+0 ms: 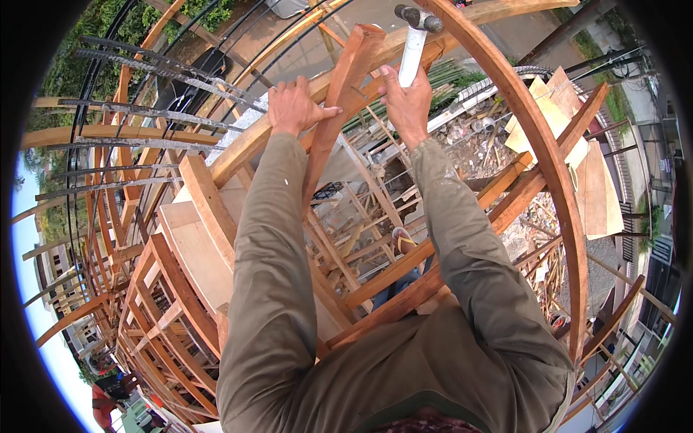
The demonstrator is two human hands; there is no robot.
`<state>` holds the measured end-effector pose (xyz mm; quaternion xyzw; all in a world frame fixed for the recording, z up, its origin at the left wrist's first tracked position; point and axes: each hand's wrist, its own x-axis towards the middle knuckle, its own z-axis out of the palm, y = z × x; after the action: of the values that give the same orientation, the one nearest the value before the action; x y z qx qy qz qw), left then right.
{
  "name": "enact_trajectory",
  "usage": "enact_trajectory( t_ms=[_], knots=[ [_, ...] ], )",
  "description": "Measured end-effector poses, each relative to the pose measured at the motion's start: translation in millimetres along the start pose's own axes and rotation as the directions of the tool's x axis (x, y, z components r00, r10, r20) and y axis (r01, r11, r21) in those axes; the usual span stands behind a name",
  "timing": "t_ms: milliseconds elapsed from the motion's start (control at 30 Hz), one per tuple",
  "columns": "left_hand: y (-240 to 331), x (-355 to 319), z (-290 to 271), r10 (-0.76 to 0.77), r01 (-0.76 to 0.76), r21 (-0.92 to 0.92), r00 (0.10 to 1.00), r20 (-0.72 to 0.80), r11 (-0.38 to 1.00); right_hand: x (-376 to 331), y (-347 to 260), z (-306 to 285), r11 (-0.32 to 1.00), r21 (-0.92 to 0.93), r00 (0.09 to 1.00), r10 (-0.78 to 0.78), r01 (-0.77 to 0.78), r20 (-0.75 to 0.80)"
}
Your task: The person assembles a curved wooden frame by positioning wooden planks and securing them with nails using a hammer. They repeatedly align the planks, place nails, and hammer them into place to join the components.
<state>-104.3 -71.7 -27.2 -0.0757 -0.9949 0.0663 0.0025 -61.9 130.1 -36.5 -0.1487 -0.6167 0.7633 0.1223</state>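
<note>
My left hand (294, 108) grips a long wooden beam (249, 150), its fingers bent over the top. Its thumb presses against a reddish wooden post (354, 61) that leans across the beam. Just right of that post, my right hand (406, 105) is closed round the pale handle of a hammer (413, 54). The dark hammer head points up and away from me, level with the post's top end. Part of the handle's lower end is hidden in my fist.
Steel rebars (151, 112) jut in from the left beside plywood formwork (191, 231). A long timber (559, 166) curves past my right arm. Far below lie debris and plywood sheets (599, 191). A sandalled foot (403, 242) shows between timbers. Another person (107, 400) is at lower left.
</note>
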Motion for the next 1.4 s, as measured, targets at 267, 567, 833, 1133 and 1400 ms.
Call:
enact_trajectory(
  t_ms=[267, 567, 833, 1133, 1400],
  knots=[
    [-2, 1, 5, 0.041, -0.042, -0.008, 0.999, -0.031, 0.999, -57, 63, -12, 0.988, 0.074, 0.987, -0.128, 0.135, -0.094],
    [-6, 5, 9, 0.062, -0.063, -0.025, 0.997, -0.036, 0.998, -105, 51, -11, 0.952, 0.123, 0.960, -0.275, 0.279, -0.053],
    [-13, -1, 4, 0.036, -0.032, -0.085, 0.998, 0.043, 0.996, -147, 75, 30, 0.949, 0.302, 0.990, -0.054, 0.092, -0.134],
    [-13, 1, 5, 0.039, -0.033, -0.112, 0.998, 0.054, 0.993, -167, 84, 37, 0.945, 0.229, 0.964, -0.194, 0.233, -0.180],
    [-4, 3, -1, 0.038, -0.025, -0.132, 0.995, 0.096, 0.991, -134, 119, 28, 0.985, -0.005, 0.971, -0.173, 0.174, -0.167]
  ],
)
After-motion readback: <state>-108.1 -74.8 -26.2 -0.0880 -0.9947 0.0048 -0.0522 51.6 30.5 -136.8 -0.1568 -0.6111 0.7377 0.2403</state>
